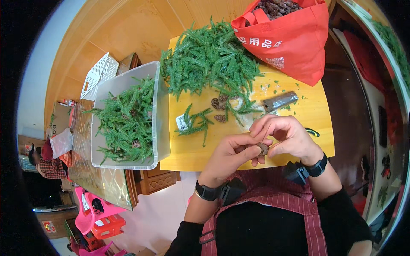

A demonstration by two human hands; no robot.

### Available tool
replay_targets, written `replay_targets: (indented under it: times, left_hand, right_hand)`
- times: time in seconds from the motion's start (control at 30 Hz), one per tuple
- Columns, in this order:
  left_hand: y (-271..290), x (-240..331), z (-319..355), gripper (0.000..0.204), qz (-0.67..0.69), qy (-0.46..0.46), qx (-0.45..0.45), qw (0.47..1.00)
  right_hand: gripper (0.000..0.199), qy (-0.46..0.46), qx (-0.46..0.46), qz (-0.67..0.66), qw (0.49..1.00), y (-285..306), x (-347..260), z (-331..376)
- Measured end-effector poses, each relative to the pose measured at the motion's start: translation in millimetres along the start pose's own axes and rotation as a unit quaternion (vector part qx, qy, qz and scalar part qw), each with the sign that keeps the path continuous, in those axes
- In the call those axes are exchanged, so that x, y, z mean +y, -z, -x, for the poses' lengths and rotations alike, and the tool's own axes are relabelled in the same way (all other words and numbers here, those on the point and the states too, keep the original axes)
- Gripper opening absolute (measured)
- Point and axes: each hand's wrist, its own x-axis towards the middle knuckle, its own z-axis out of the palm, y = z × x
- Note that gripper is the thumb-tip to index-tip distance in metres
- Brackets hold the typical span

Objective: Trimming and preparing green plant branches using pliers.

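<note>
- Holds a pine cone (263,149) in the closed grip of the left hand (230,155), just above the near edge of the yellow counter (188,155).
- Curls the right hand (292,135) around its upper side, too covered to tell whether gripping anything.
- Seems partway along, with green sprigs (124,121) and a few cones (136,143) already in the clear bin (162,132).
- Leaves plenty: a greenery heap (205,55), loose cones (219,118), a red bag (294,53) full of more.
- Hides much of the held cone behind fingers; cuts off the bag's top.
</note>
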Motion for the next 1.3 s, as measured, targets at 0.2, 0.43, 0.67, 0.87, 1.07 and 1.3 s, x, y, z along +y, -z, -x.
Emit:
replay_targets:
  times: [0.2,0.43,0.67,0.87,1.07,1.3]
  left_hand:
    - [0,-1,2,0.027,0.001,-0.003,0.005,1.0]
    - [-1,-2,2,0.027,0.016,-0.017,0.016,1.0]
    - [-2,-2,3,0.024,0.038,-0.014,0.009,0.999]
    - [-3,-3,4,0.021,0.047,-0.011,0.019,0.999]
    - [-4,-5,2,0.016,0.02,-0.009,0.032,0.999]
    - [-7,-7,1,0.015,-0.001,-0.032,0.036,0.999]
  right_hand:
    - [0.023,0.007,-0.006,-0.024,1.0,-3,5,2]
    - [0.019,-0.028,0.012,-0.076,0.997,-6,-1,3]
    - [0.02,-0.04,-0.001,-0.04,0.998,0,-8,6]
    - [0.009,-0.03,0.06,-0.041,0.997,-7,-5,4]
    - [0.013,-0.035,0.09,-0.003,0.995,-12,-10,6]
    - [0.014,-0.012,0.096,0.066,0.993,-14,-12,8]
